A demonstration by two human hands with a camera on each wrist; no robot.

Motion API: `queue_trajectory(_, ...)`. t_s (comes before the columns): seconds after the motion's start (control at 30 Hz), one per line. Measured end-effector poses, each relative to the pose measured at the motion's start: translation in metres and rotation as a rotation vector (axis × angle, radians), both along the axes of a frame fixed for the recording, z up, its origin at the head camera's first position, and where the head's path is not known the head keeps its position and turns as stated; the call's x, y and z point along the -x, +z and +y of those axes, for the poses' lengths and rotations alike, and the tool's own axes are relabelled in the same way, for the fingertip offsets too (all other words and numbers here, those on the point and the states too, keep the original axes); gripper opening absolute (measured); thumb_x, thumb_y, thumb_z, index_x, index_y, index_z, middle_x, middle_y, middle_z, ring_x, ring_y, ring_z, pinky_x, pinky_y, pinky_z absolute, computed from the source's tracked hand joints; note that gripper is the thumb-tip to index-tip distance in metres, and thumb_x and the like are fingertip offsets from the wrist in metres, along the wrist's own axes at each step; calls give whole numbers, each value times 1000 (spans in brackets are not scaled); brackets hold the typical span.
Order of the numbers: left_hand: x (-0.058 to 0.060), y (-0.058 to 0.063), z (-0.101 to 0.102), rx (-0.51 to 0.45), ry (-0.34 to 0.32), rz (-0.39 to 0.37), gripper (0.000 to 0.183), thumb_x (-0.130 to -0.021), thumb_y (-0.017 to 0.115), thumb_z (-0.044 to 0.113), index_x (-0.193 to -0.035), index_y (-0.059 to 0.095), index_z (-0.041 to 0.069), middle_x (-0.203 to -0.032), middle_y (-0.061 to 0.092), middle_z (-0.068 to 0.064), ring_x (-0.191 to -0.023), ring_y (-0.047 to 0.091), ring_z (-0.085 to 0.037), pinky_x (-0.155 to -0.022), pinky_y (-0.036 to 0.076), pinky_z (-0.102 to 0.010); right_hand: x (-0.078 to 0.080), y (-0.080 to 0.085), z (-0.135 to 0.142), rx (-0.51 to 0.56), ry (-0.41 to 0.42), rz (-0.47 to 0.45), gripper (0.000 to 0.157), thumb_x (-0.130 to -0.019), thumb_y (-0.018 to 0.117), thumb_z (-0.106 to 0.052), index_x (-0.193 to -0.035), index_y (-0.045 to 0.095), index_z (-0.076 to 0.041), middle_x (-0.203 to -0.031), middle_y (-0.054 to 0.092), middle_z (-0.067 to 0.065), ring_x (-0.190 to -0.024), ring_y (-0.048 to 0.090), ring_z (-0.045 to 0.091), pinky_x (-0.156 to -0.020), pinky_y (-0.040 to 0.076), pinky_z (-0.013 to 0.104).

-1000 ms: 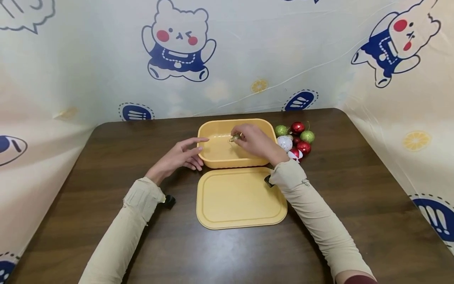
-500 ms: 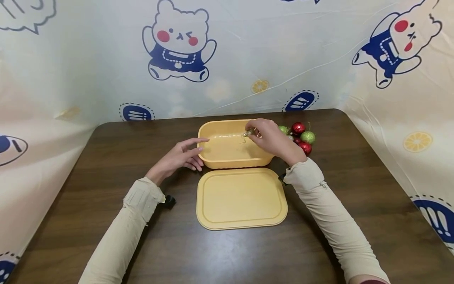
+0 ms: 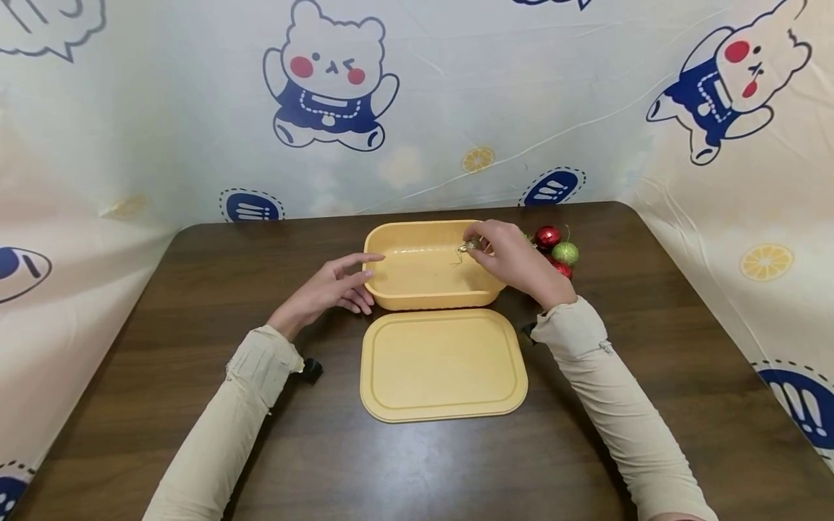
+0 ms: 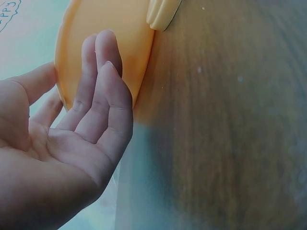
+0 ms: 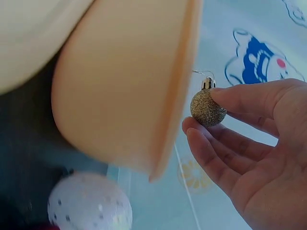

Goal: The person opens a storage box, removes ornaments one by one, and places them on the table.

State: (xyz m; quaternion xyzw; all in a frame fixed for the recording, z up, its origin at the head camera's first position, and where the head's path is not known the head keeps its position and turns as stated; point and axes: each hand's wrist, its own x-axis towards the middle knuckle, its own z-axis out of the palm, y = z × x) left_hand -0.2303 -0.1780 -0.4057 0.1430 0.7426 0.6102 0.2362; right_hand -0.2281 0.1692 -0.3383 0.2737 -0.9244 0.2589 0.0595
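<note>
My right hand (image 3: 515, 259) pinches a small gold glitter bauble (image 5: 207, 109) between thumb and fingertips, and its thin wire loop hangs free. It holds the bauble over the right end of a yellow rectangular box (image 3: 417, 297), beside the rim. At the box's left end is my left hand (image 3: 327, 288), its fingers loosely extended around the rim and gripping nothing. In the left wrist view the box wall (image 4: 132, 28) stands behind those fingers. No bauble shows in the visible part of the box's inside.
The yellow lid (image 3: 443, 365) lies flat in front of the box. Right of the box sit a red bauble (image 3: 547, 236), a green glitter bauble (image 3: 565, 253) and others, partly hidden by my right hand. A white spotted bauble (image 5: 91, 203) shows near the box wall.
My right hand has moved right with the gold bauble, from the middle of the box to its right end. It now covers more of the other baubles. My left hand has stayed put.
</note>
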Motion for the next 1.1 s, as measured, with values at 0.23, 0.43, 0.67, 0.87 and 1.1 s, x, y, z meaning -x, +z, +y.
queue_trajectory(0.23,0,3,0,8,-3,6,51,-101,58,36,-149,46,21,-87,69,-25,-73,71,-34,-70,61,-45,3,10,29,65,-128,-30,20,-93,69,-7,-113,66,-3,-105,67,11,-89,63,24,-79,56,41)
queue_trajectory(0.43,0,5,-2,15,0,18,48,-101,59,37,-146,49,26,-88,69,-25,-74,71,-34,-70,61,-45,9,11,58,64,-222,-44,20,-94,68,-9,-113,65,-4,-104,66,12,-91,61,25,-82,55,43)
queue_trajectory(0.67,-3,1,-2,16,-8,-4,48,-101,58,38,-147,49,26,-90,69,-26,-76,71,-36,-71,61,-46,12,-1,82,53,-309,-96,21,-96,65,-10,-115,63,-3,-109,64,16,-94,56,29,-85,54,46)
queue_trajectory(0.87,-2,-3,-3,8,-6,5,47,-101,57,40,-146,50,28,-89,69,-26,-75,71,-36,-70,61,-45,18,-11,93,54,-334,-110,22,-95,67,-9,-115,63,-2,-109,65,17,-93,57,30,-83,55,46)
queue_trajectory(1.1,0,-2,-3,-2,-16,16,48,-102,56,37,-147,48,24,-88,69,-25,-75,71,-35,-70,61,-45,24,-16,101,28,-360,-139,22,-96,65,-9,-116,64,-1,-104,63,18,-89,54,31,-78,52,43)
